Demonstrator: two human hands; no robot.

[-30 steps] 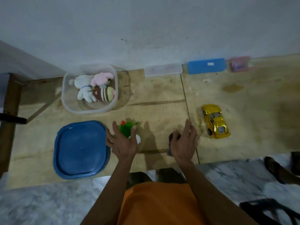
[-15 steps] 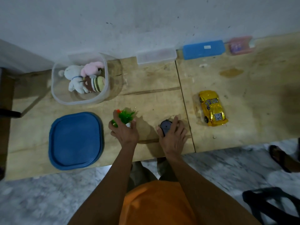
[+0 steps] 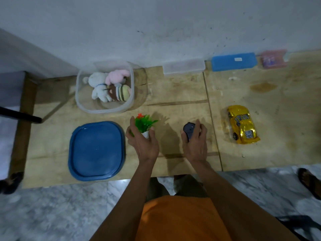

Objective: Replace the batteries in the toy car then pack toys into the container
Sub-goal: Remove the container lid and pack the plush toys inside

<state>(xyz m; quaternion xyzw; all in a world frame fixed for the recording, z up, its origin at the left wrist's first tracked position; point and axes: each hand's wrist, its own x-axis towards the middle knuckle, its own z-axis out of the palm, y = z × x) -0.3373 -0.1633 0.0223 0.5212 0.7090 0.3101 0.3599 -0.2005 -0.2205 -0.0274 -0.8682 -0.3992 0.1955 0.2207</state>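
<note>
Three plush toys (image 3: 108, 86) in one clear container (image 3: 78, 94) — one blue lid (image 3: 96, 151), one yellow toy car (image 3: 243, 124), one small plastic plant (image 3: 143, 123), one dark remote (image 3: 189, 129) — three flat cases (image 3: 233, 61) by the wall.

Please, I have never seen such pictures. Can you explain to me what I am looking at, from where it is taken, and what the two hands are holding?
No machine: a person wears a camera on the head, looking down at a wooden table. The left hand grips a small toy plant in a white pot. The right hand grips a dark rounded object; I cannot tell what it is. A clear container holds plush toys. Its blue lid lies nearer the person. A yellow toy car stands alone to the right.
</note>
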